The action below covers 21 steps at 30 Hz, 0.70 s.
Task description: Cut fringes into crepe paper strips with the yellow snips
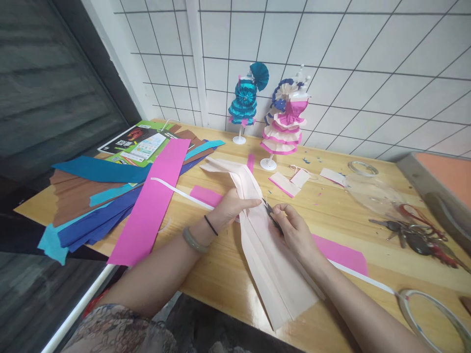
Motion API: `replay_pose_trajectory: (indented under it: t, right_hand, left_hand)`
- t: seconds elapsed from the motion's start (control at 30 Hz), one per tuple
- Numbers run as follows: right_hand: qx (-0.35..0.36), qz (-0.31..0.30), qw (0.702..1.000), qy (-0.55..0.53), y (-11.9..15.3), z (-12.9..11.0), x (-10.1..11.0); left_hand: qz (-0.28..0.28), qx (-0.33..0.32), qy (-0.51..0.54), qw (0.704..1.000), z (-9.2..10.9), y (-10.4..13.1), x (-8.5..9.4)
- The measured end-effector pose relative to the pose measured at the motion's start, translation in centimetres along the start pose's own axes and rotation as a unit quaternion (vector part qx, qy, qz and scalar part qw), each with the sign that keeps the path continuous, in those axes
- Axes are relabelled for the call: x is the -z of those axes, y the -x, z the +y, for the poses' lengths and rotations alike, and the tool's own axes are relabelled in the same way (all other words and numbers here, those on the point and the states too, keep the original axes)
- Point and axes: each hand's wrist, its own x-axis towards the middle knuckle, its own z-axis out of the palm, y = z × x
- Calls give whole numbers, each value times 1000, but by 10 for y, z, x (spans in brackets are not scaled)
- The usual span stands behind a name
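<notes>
While the left hand pinches the pale paper, its thumb laid along the top, the right hand has its fingers closed around the scissors, whose tip meets the paper's right side. Whether any finger sits inside a handle loop, I cannot tell. The paper lies in loose lengthwise folds, from the middle of the table down close to the near edge.

The left thumb points straight at the blades, so a slip or an overlong snip could nick it. Folds sliding over one another might leave a crooked cut, and a forearm brushing the lower end could drag it over the near edge. The white tape passes beneath the paper and, if sticky, may snag it.

Counted: one pale paper; one pair of scissors; two tape rolls, one by the near edge at the right, one nearer the far edge; one bunch of keys toward the right edge; two white stands near the far edge; one broad magenta strip on the left side. The blue strips near the left corner overlap too much to count.
</notes>
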Motion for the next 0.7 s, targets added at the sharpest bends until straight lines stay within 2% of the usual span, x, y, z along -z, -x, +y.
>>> replay_pose_trajectory:
  t: [0.3, 0.7]
  right_hand:
    - [20, 9, 1000, -18, 0, 0, -1]
    - [31, 29, 999, -16, 2, -1, -3]
  left_hand:
    - [-42, -5, -23, 999, -7, -1, -2]
    - [-79, -9, -40, 996, -9, 3, -13]
